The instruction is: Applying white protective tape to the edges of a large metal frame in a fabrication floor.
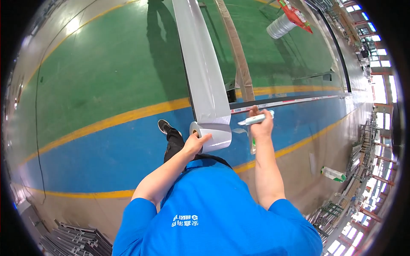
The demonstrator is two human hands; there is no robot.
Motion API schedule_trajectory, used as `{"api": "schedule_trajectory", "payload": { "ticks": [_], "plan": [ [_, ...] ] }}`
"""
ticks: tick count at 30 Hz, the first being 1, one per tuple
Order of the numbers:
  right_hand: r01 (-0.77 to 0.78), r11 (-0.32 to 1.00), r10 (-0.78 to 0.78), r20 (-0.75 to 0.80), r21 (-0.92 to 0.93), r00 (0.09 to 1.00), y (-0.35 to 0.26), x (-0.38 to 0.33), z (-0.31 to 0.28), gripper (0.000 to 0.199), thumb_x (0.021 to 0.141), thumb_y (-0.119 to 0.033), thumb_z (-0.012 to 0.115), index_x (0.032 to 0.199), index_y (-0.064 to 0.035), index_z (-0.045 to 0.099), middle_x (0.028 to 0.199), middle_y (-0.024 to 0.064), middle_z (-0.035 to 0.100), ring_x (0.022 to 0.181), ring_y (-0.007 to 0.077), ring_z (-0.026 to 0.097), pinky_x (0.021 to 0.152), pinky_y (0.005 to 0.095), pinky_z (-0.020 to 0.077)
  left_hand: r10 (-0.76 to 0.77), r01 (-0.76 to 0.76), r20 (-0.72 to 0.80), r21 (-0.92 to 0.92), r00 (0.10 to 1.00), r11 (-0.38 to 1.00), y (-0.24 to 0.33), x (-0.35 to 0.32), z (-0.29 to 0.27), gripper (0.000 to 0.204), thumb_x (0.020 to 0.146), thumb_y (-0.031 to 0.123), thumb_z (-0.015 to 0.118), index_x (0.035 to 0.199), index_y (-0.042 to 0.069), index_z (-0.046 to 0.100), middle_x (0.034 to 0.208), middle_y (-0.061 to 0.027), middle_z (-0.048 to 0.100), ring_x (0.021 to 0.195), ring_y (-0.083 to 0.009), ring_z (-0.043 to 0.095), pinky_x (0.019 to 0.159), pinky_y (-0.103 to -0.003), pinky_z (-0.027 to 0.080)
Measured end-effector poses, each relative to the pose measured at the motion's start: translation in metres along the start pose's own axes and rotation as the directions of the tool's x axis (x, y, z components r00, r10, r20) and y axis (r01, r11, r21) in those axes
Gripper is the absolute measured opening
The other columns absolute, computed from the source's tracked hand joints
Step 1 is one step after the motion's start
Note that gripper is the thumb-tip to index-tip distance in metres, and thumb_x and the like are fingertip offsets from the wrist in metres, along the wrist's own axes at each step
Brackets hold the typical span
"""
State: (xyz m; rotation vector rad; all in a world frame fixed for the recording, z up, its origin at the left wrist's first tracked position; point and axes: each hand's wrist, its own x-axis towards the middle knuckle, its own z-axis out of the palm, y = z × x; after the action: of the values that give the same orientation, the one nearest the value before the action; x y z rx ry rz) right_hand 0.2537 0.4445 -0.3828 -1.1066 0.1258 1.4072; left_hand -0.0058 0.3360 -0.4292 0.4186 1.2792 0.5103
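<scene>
My left hand [195, 143] grips the end of a roll of pale grey film [213, 135]. The film's loose sheet [200, 59] runs up and away from the roll over a long narrow panel. My right hand [260, 124] holds a white and green utility knife [255, 120] just right of the roll, its tip pointing left toward the film's edge. A long thin metal profile [294, 100] stretches to the right from behind the roll. I wear a blue shirt and dark trousers; one black shoe [164, 126] shows below the roll.
The floor is painted green and blue with yellow lines [111, 121]. A second roll of white film [279, 26] and a red object lie far ahead. Stacked metal bars [72, 239] lie lower left, racks of profiles along the right, a white and green bottle [334, 174] on the floor.
</scene>
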Motion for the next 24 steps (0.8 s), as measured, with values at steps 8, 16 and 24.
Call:
{"api": "schedule_trajectory", "payload": {
  "ticks": [8,16,24],
  "plan": [
    [0.034,0.927,0.086,0.3,-0.373,0.95,0.032,-0.067,0.02,0.031,0.1,-0.04,0.052,0.098,-0.009,0.054,0.099,0.0159,0.067,0.084,0.0216,0.064,0.059,0.0293,0.0484,0.08,-0.079,-0.02,0.038,0.997,0.996,-0.007,0.005,-0.002,0.058,0.086,0.042,0.071,0.122,-0.002,0.057,0.102,-0.0123,0.065,0.078,-0.0182,0.061,0.056,-0.029,0.046],
    [0.042,0.878,0.17,0.393,-0.478,0.904,0.093,-0.069,0.032,0.023,0.095,-0.019,0.064,0.106,0.002,0.062,0.102,0.0128,0.067,0.089,0.0212,0.067,0.075,0.0318,0.0604,0.102,-0.103,-0.036,-0.024,0.994,0.994,-0.021,0.012,0.001,0.053,0.087,0.041,0.07,0.118,-0.001,0.058,0.087,-0.0075,0.064,0.059,-0.0122,0.055,0.045,-0.026,0.038],
    [0.069,0.856,0.134,0.348,-0.512,0.928,0.107,-0.056,0.031,0.024,0.093,-0.02,0.067,0.1,0.0025,0.062,0.097,0.0112,0.066,0.084,0.0199,0.067,0.072,0.0306,0.0609,0.072,-0.071,-0.024,0.016,0.997,0.997,-0.012,0.007,0.001,0.047,0.088,0.039,0.07,0.112,0.0,0.059,0.073,-0.0038,0.059,0.048,-0.0105,0.048,0.039,-0.026,0.031]
  ]
}}
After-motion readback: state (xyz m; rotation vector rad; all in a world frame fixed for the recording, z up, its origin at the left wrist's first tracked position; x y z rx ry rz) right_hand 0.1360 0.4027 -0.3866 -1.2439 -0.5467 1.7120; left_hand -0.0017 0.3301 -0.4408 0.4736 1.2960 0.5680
